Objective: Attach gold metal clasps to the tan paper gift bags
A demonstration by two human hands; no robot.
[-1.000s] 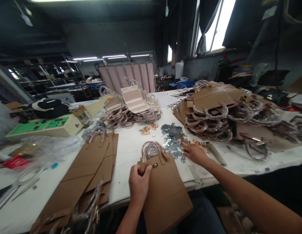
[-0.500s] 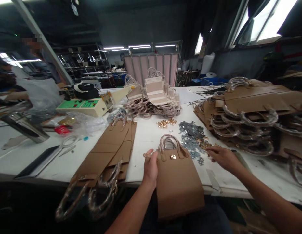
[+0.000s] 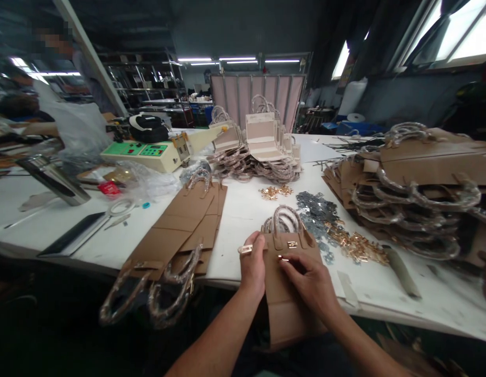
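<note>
Right fingers (image 3: 292,267) pinching small gold fitting (image 3: 283,257) at front of bag (image 3: 282,298), below gold plate (image 3: 292,244). Left fingers (image 3: 259,244) grasping bag's upper left edge. Bag overhangs front edge of worktop (image 3: 235,225). Leftward, open strip between bag and brown stack (image 3: 176,225); rightward, gold pieces (image 3: 356,246) near.

The surface (image 3: 235,230) is white, with small dark specks. At its near edge, the bag (image 3: 295,319) is plain tan-brown, its clasp plate (image 3: 292,244) and the small fitting (image 3: 283,258) before it gold. The stacked bags (image 3: 434,157) toward the right edge are also brown. Loose plates (image 3: 315,209) are dull grey, the heaped fittings (image 3: 360,248) gold. Toward the far edge, bag pieces (image 3: 262,130) show beige with cream bands; the cream machine (image 3: 166,163) has green panels.
</note>
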